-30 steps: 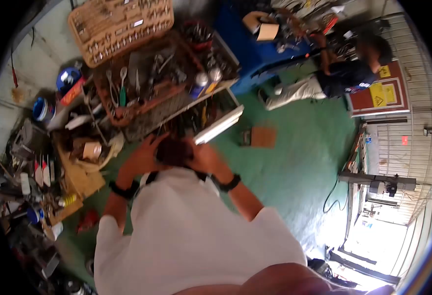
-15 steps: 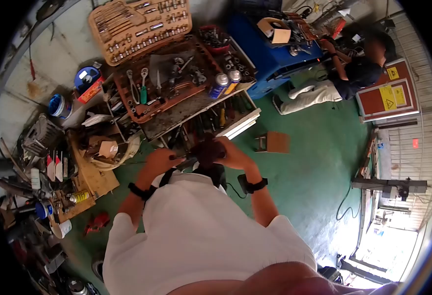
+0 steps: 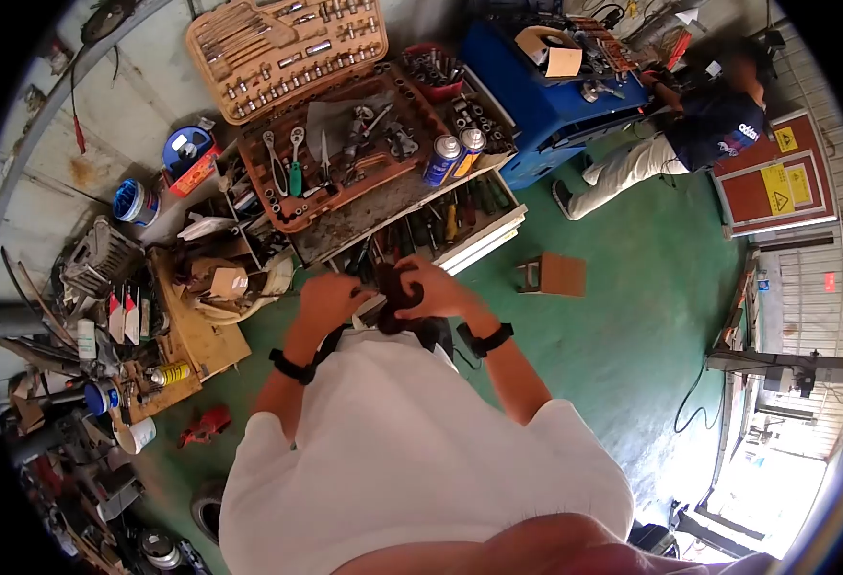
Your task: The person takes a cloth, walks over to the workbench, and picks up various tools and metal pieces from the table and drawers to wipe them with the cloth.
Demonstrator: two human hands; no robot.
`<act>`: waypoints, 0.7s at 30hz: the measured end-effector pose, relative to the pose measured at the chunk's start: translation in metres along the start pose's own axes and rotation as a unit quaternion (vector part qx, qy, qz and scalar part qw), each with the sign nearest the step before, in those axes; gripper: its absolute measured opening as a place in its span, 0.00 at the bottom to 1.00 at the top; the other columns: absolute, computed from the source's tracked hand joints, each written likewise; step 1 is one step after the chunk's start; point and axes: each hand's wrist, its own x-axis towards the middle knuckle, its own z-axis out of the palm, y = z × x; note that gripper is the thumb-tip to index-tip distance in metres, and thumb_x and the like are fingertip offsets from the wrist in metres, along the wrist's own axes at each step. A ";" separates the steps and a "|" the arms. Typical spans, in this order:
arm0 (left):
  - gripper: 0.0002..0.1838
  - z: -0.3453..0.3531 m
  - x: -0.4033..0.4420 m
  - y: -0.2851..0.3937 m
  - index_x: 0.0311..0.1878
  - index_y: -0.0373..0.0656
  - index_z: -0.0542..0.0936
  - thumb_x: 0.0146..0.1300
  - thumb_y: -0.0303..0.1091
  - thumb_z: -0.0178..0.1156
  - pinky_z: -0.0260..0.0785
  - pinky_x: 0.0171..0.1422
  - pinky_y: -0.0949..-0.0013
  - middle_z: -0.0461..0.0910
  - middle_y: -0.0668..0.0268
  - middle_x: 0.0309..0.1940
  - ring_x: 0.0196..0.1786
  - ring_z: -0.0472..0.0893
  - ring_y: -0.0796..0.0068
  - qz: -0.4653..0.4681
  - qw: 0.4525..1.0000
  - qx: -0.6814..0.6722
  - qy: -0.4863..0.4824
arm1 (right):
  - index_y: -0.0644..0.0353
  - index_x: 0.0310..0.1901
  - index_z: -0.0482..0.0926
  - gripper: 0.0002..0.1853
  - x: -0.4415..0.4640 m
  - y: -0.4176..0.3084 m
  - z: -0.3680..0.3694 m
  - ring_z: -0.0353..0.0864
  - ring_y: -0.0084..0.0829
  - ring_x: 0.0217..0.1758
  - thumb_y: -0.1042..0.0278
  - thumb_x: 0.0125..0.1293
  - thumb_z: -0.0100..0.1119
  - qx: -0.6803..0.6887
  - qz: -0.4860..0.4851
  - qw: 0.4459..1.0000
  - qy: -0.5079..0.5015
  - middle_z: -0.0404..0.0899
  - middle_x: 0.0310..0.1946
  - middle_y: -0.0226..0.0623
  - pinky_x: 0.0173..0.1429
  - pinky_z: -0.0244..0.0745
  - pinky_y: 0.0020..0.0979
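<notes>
My right hand point(image 3: 436, 290) is wrapped round a dark reddish-brown part point(image 3: 397, 299) with a curved outline, held in front of my waist. Its exact kind is too small to tell. Beside the part's left side, my left hand point(image 3: 333, 299) has its fingers pressed together at what looks like a thin piece, too small to name. Just beyond both hands is an open drawer point(image 3: 484, 235) with screwdrivers and other hand tools. On the bench above it lies an open brown socket case point(image 3: 297, 216) with ratchets, pliers and loose metal pieces.
Two spray cans point(image 3: 442, 159) stand at the bench's right end. A small brown stool point(image 3: 563, 275) is on the green floor, right of the drawer. Another person point(image 3: 699, 144) works at a blue cabinet point(image 3: 512, 115). A wooden board point(image 3: 196, 331) and cluttered shelves are at left.
The view has shifted, so the bench and stool appear farther right. My hands have moved slightly apart, with the dark part still between them. The other person's arm has moved.
</notes>
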 end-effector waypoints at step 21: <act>0.31 -0.014 0.011 -0.016 0.18 0.40 0.75 0.66 0.58 0.60 0.59 0.25 0.54 0.69 0.53 0.15 0.20 0.71 0.53 0.087 0.995 -0.044 0.019 | 0.54 0.58 0.73 0.31 -0.075 0.056 -0.002 0.83 0.50 0.47 0.62 0.49 0.70 -0.096 0.179 0.979 0.027 0.82 0.41 0.44 0.54 0.79 0.43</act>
